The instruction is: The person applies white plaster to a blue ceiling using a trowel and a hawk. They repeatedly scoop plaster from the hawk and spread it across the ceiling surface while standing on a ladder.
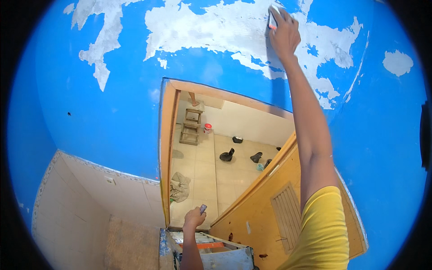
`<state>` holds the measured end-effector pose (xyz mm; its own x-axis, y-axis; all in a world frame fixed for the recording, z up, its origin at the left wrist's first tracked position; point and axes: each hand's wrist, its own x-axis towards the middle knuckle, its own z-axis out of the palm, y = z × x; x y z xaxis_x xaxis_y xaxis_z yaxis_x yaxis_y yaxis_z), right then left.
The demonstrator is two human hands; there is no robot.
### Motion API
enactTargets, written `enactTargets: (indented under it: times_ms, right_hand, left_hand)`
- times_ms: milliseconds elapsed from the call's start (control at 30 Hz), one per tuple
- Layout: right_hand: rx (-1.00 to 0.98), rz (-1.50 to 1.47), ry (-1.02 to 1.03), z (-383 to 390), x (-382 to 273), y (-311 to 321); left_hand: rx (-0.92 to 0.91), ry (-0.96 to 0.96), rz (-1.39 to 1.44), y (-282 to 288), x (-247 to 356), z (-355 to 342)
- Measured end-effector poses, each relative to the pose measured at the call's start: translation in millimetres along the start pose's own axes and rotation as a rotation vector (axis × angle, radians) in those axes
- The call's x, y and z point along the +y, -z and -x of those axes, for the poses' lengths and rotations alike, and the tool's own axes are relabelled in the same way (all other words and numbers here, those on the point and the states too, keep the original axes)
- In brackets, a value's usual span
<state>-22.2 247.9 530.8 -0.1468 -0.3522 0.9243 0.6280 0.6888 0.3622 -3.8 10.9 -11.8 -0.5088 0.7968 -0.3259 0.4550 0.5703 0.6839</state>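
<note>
My right hand [284, 35] is raised high and closed on a light scraping tool [272, 18] with a reddish mark, against a patchy white area [193, 31] on the blue wall [117, 117]. My left hand [195, 217] is low in front of the doorway, closed on a small greyish-purple object [203, 209], perhaps a tool handle. Below that hand is a scuffed metal ladder top [225, 260] with an orange bar.
A wooden door frame [168, 135] surrounds the opening, with a yellow louvred door [252, 213] at right. Beyond lie a wooden stool [190, 128], a red-lidded bucket [208, 128], several black bags [227, 155], crumpled cloth [179, 186] and a person's leg [192, 99]. A tiled wall [85, 189] stands lower left.
</note>
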Motion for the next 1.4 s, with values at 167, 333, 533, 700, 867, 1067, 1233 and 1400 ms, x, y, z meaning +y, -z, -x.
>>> enactTargets:
  times_ms: [167, 333, 533, 700, 867, 1067, 1233, 1400]
  right_hand:
    - [-0.106, -0.016, 0.038, 30.3, -1.0, 1.7]
    - [-0.050, 0.030, -0.042, -67.1, 41.5, -4.7]
    - [-0.147, -0.026, 0.005, 25.3, 9.4, 12.4]
    - [-0.134, 0.021, 0.039, 13.5, 10.4, 13.3]
    - [-0.134, 0.058, 0.031, -37.6, 28.8, -4.4]
    - [-0.120, -0.035, 0.100, 28.1, 3.7, 3.5]
    - [0.007, 0.080, 0.070, -58.9, 29.1, -18.5]
    - [-0.035, -0.030, 0.060, -37.1, 15.1, -8.0]
  left_hand:
    - [0.016, -0.009, -0.015, -9.2, -6.6, -5.4]
    - [0.023, -0.019, -0.026, -5.5, 0.3, -2.1]
    - [0.015, -0.006, -0.008, -12.0, -10.2, -0.4]
    - [0.006, -0.034, -0.014, -13.6, -3.5, -4.9]
    - [0.029, -0.020, -0.005, -11.9, -4.7, -1.6]
    - [0.030, -0.059, 0.000, -17.1, -4.9, -2.0]
    - [0.037, -0.068, 0.001, -12.1, -0.9, 3.5]
    - [0.062, -0.044, 0.014, -7.3, -7.7, 9.5]
